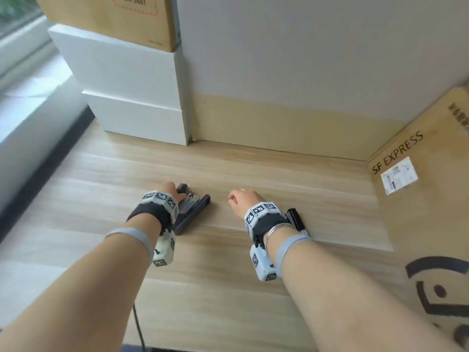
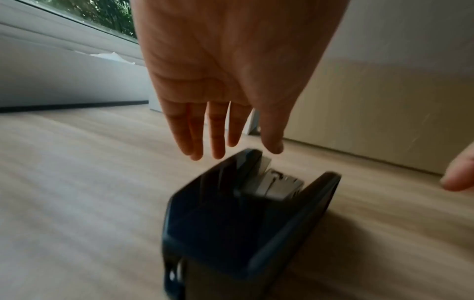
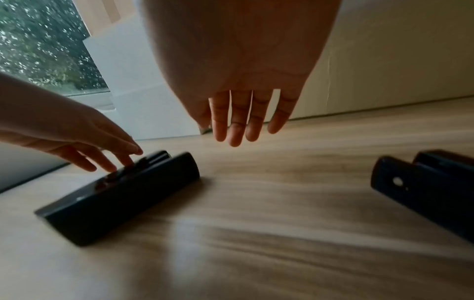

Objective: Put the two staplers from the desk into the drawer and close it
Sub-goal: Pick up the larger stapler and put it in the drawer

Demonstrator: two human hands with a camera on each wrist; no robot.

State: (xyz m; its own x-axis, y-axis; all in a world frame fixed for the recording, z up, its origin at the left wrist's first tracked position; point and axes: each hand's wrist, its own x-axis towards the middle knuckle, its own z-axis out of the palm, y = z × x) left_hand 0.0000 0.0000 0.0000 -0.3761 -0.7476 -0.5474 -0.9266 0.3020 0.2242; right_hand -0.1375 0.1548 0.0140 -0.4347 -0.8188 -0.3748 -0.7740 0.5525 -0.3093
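Two black staplers lie on the wooden desk (image 1: pixel 228 158). The left stapler (image 1: pixel 193 209) lies on its side, so its metal staple channel shows between the dark top arm and base; its long axis runs from near-left to far-right, and the wrist band covers part of its near end. The right stapler (image 1: pixel 295 219) sits well apart to the right, its long axis running roughly near to far; only a short dark stretch shows in the head view, the rest being hidden under the right wrist. In the right wrist view it is cut off by the right edge of the picture, so which way it points is hard to tell.

The left hand (image 1: pixel 168 190) is over the left stapler with straight, slightly spread fingers (image 3: pixel 123 160); their tips seem to touch its far end, and nothing is in its grip. The right hand (image 1: pixel 243 200) hangs above the bare desk between the two staplers, fingers relaxed and apart, holding nothing.

At the far left stand stacked white boxes (image 1: pixel 132 80) with one brown carton (image 1: pixel 109 19) on top. A cardboard box (image 1: pixel 431 199) printed "SF EXPRESS" is on the right. No drawer is visible.
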